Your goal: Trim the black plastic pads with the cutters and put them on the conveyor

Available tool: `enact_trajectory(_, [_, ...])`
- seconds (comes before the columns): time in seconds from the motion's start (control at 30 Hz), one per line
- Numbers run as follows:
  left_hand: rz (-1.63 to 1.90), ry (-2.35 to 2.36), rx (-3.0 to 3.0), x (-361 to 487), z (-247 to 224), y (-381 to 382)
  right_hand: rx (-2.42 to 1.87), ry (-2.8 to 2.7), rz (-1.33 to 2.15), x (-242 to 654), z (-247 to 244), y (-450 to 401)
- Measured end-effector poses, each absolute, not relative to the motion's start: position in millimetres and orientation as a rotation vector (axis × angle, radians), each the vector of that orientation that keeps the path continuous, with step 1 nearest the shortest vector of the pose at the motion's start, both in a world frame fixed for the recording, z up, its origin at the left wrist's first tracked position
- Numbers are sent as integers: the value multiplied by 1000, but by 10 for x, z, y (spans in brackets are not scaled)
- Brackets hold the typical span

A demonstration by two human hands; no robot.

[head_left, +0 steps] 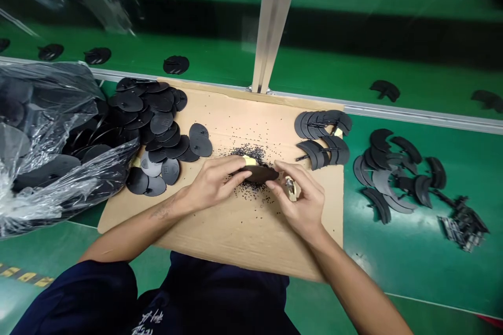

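Over the middle of the cardboard sheet (196, 233), a black oval plastic disc (257, 174) is held almost edge-on. My left hand (214, 180) pinches its left side between thumb and fingers; something pale yellow (249, 160) shows by those fingertips. At the disc's right end, the thumb and forefinger of my right hand (301, 201) grip it. A small metal and cream-coloured object (291, 188) sits inside the curl of my right hand, its kind unclear. Many tiny black bits (248, 153) lie scattered on the cardboard beneath and behind the disc.
Left of the cardboard, a clear plastic bag (58, 167) spills a pile of black oval discs (161, 123). Curved black parts (324, 124) stand in rows at right; loose ones (387, 178) and small dark pieces (466, 225) lie beyond. A metal post (273, 26) rises at the back.
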State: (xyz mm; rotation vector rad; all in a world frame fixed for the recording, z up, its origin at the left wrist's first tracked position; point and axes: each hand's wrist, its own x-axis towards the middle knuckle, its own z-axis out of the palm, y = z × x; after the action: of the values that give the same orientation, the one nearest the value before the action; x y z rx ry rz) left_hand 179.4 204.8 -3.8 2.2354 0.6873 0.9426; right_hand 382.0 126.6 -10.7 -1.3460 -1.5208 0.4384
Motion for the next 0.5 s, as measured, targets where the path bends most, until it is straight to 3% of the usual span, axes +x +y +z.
enact_trajectory(0.13, [935,607,2471,1794,-41,2005,-1254,-1671,350,3859,-112,1266])
enact_trajectory(0.5, [1079,419,2107,1847,51,2016,-1082,-1669,336,3813,-184,1192])
